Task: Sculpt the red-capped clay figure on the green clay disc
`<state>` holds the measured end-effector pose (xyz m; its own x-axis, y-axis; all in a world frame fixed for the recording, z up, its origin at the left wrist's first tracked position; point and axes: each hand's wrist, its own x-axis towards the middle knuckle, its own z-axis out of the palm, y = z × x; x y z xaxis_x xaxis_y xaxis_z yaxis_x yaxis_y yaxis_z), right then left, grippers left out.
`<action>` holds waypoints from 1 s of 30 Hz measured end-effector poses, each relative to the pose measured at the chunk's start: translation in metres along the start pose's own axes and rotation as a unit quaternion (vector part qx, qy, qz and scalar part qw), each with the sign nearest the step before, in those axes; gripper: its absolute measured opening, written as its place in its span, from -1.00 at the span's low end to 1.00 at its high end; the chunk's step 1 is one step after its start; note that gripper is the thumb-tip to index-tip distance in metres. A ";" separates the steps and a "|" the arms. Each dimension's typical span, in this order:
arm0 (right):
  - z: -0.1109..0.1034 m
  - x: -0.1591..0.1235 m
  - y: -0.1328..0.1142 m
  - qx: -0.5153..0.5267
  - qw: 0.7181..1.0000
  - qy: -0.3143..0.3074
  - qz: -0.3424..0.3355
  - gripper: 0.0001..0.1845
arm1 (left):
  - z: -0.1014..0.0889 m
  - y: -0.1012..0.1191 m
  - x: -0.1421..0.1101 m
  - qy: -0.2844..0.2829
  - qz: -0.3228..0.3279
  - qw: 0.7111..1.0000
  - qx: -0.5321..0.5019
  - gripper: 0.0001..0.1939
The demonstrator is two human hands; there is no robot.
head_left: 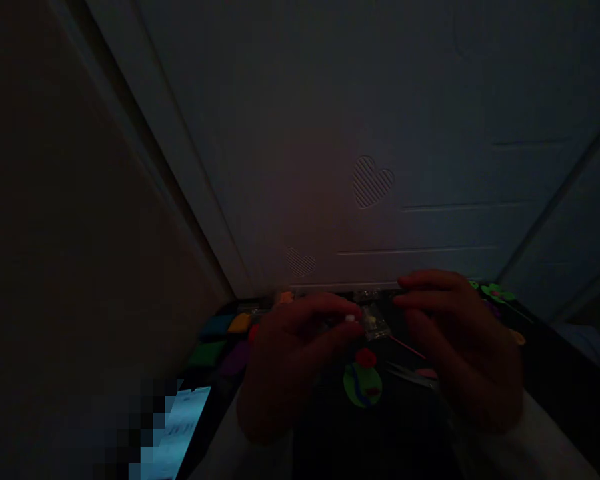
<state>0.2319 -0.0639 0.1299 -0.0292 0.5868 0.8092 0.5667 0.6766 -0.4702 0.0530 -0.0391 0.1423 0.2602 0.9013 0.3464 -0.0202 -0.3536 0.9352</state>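
The scene is dim. Between the thumb and fingertips of my left hand [293, 360] is a small white piece [350, 319], too small to name. My right hand [463, 353] is held apart to the right, fingers spread, and no object shows in it. Below and between the hands lies a green disc [356, 387] with a blue wavy strip across it and a red round piece [366, 358] at its upper edge. A pair of scissors [411, 375] lies by the right hand, partly hidden. Behind the left fingertips is a clear plastic packet [377, 325].
On the dark table, coloured blocks, including blue [216, 325], orange [239, 324] and green [206, 353], sit at the left. A lit phone [183, 427] is at the near left. A green flower shape [498, 293] lies far right. A pale panel [300, 167] with embossed hearts rises behind.
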 end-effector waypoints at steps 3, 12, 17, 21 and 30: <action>0.000 0.000 -0.001 0.000 1.000 0.002 -0.004 -0.78 | 0.001 -0.002 0.000 0.011 0.004 0.998 -0.054 -0.84; 0.003 -0.001 0.000 0.001 1.000 -0.001 0.007 -0.77 | -0.003 -0.001 0.001 0.004 0.053 0.995 0.079 -0.82; 0.005 -0.001 -0.002 0.006 1.000 -0.006 -0.010 -0.74 | 0.002 -0.006 0.000 -0.008 -0.004 0.999 -0.046 -0.71; 0.011 -0.001 -0.005 -0.020 0.999 -0.019 -0.041 -0.71 | 0.006 -0.006 -0.001 -0.034 -0.052 0.989 -0.136 -0.57; 0.014 0.004 -0.005 -0.076 0.992 -0.008 -0.098 -0.81 | 0.009 -0.005 -0.003 -0.134 -0.091 0.965 -0.206 -0.54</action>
<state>0.2181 -0.0588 0.1301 -0.1629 0.4581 0.8738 0.6660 0.7045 -0.2452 0.0606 -0.0418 0.1362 0.5343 0.8228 0.1934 -0.3189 -0.0157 0.9476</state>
